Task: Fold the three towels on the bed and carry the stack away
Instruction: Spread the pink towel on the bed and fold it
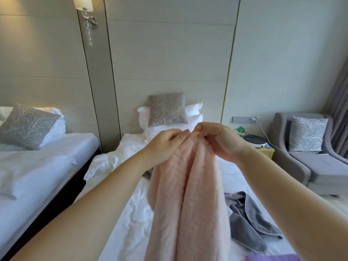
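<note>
Both arms reach forward, hands raised side by side. The left hand (163, 146) and right hand (220, 140) pinch the top edge of 1 pink towel (188, 204), fingers curled, and it hangs over the bed (131, 213). 1 gray towel (246, 219) lies crumpled on the bed at right, and 1 purple towel (273, 258) lies at the near edge.

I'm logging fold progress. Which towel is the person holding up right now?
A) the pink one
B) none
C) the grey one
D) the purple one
A: the left hand and right hand both pinch the top edge of the pink towel, while the grey towel lies crumpled on the bed.
</note>
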The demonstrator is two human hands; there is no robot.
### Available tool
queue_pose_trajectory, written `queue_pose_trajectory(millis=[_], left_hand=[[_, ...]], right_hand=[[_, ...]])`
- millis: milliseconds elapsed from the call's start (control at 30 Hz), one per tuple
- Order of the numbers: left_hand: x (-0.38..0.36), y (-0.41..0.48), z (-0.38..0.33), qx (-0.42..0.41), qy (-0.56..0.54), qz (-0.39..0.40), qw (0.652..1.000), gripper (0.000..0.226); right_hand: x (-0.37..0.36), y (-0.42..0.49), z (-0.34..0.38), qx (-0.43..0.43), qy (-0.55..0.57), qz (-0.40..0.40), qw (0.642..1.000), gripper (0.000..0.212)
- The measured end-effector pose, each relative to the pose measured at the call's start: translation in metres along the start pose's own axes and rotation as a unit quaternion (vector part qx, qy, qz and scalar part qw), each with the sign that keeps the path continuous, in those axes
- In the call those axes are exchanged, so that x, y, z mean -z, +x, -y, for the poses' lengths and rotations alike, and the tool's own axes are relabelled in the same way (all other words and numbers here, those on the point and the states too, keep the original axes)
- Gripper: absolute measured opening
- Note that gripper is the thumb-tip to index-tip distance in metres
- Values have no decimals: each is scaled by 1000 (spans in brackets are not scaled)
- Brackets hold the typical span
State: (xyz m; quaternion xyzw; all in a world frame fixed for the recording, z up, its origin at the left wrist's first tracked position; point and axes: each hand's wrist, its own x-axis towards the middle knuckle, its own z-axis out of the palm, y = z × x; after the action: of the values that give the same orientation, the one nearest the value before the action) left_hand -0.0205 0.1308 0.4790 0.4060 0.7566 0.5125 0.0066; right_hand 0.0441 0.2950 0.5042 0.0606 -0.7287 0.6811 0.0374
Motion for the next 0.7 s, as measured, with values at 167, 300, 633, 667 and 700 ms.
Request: queue_pose_trajectory(millis=[167,300,633,667,700], left_hand=[[1,12,-8,-60,-3,-38,998,27],[7,21,-13,-81,4,-73,994,27],[55,24,-7,-87,17,-159,983,16],[61,22,-4,-84,28,-165,982,16],[67,20,0,-80,41,-172,981,16]], right_hand=[[22,-23,-26,41,-103,119,987,17],[30,-34,-41,-4,-136,134,982,30],[40,-47,-33,-50,-303,119,944,30],[45,-47,-28,-42,-309,95,945,27],[51,-47,-23,-26,-299,75,951,23]])
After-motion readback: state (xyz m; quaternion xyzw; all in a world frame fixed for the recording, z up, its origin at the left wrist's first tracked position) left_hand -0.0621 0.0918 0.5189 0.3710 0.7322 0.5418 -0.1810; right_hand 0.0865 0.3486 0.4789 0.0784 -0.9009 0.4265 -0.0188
